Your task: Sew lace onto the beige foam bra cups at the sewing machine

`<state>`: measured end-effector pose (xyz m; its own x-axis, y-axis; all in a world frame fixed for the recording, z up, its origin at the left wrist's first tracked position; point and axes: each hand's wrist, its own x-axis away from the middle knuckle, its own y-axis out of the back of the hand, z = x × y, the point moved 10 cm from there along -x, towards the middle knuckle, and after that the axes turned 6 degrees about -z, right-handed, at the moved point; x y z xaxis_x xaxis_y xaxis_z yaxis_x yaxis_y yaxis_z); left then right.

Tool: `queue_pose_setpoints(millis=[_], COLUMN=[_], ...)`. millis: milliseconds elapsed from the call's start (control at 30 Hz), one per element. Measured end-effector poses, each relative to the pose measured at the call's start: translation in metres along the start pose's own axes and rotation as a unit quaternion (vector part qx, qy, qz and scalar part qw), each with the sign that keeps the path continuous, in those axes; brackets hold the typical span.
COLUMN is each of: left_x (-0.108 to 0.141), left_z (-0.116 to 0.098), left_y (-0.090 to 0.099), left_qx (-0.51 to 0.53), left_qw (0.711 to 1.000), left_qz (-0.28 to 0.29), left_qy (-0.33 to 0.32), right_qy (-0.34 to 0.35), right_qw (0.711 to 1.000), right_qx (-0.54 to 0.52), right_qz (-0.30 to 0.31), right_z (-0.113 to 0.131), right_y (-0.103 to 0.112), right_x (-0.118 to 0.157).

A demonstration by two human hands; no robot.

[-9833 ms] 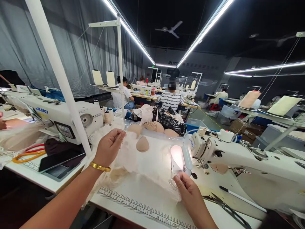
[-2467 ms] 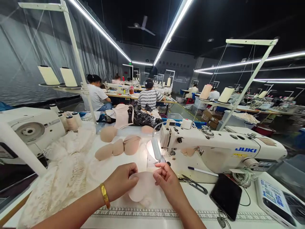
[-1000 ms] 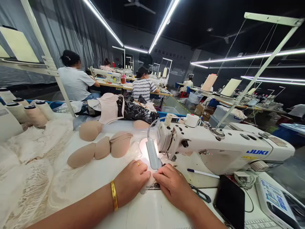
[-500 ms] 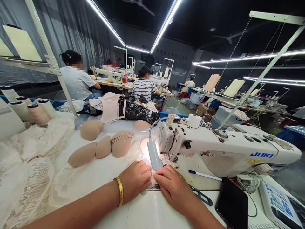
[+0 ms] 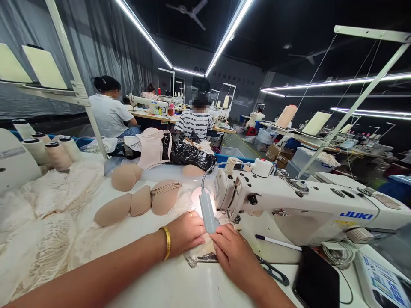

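Note:
A white sewing machine point(image 5: 298, 201) stands on the right, its needle area hidden behind a small grey lamp point(image 5: 208, 211) on a bendy neck. My left hand point(image 5: 188, 233), with a ring and a gold bangle, bends its fingers down on a pale fabric piece point(image 5: 209, 247) below the lamp. Across from it, my right hand point(image 5: 234, 252) has its fingers pressed together at the right edge of that fabric. The fingertips are partly hidden. Crumpled clear plastic point(image 5: 192, 259) lies at the front edge of the machine bed.
Beige bra cups point(image 5: 113, 209) lie in overlapping stacks left of the machine, beside cream lace point(image 5: 56, 231). Right of my hand are a pen point(image 5: 278, 242), black thread snips point(image 5: 274, 273) and a phone point(image 5: 316, 278). Thread cones point(image 5: 57, 156) stand at left; co-workers sit beyond.
My left hand has slid slightly forward, away from me. More of the pale fabric and the clear plastic now shows between my hands. My right hand stays nearly in place; the view has shifted a little.

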<state>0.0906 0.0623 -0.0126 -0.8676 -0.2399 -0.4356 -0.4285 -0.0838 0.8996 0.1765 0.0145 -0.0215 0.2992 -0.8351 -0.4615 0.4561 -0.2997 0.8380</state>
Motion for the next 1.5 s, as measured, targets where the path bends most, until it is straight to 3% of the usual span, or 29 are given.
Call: queue_pose_setpoints(millis=[300, 500, 700, 1033, 1233, 1333, 1433, 1500], left_x=[-0.003, -0.003, -0.003, -0.001, -0.004, -0.003, 0.012, 0.031], left_z=[0.007, 0.002, -0.009, 0.006, 0.016, 0.021, 0.003, -0.021], left_y=[-0.005, 0.007, 0.014, 0.012, 0.002, 0.012, 0.036, 0.056], left_qx=[0.002, -0.062, -0.054, -0.057, -0.05, -0.041, -0.001, 0.097], left_qw=[1.0, 0.998, 0.997, 0.997, 0.997, 0.996, 0.998, 0.99], left_qz=[-0.009, -0.023, -0.041, -0.041, -0.017, -0.017, -0.03, -0.066], left_qy=[-0.014, 0.003, -0.023, 0.018, 0.058, 0.071, 0.061, 0.08], right_qy=[-0.006, 0.007, 0.014, -0.01, -0.01, -0.021, -0.14, -0.243], right_qw=[1.0, 1.0, 0.999, 0.999, 1.0, 0.996, 0.958, 0.887], right_qx=[0.006, 0.026, 0.039, 0.048, -0.006, -0.082, -0.251, -0.393], right_qz=[-0.007, 0.003, -0.011, -0.009, -0.016, -0.036, -0.012, 0.009], right_z=[-0.003, 0.0, 0.001, -0.005, -0.005, 0.0, -0.002, 0.003], right_y=[-0.001, -0.001, 0.004, -0.004, -0.001, 0.007, 0.0, -0.013], right_x=[-0.003, 0.0, 0.001, 0.002, 0.003, 0.003, 0.002, 0.003])
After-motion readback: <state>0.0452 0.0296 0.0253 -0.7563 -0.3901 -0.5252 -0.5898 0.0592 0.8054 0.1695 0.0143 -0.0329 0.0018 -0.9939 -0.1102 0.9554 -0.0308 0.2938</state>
